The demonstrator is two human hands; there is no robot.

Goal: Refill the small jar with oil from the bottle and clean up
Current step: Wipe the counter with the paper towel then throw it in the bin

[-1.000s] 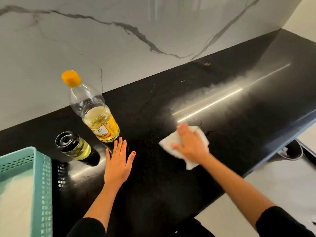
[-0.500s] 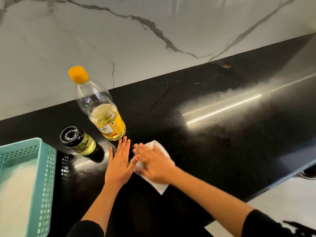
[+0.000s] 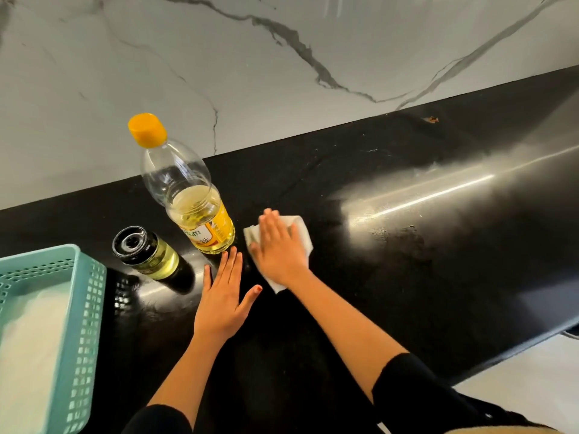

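Right hand point(image 3: 279, 249) presses paper towel point(image 3: 302, 233) just beside bottle point(image 3: 188, 189).

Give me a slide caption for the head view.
Right hand presses white tissue on black counter beside capped oil bottle and small jar.

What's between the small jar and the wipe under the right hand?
Head view: the oil bottle stands between the small jar and the wipe; the left hand lies flat just in front.

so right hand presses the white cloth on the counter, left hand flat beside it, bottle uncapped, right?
Not quite: the bottle has its yellow cap on, per the head view. Right hand presses the cloth on the counter, left hand flat.
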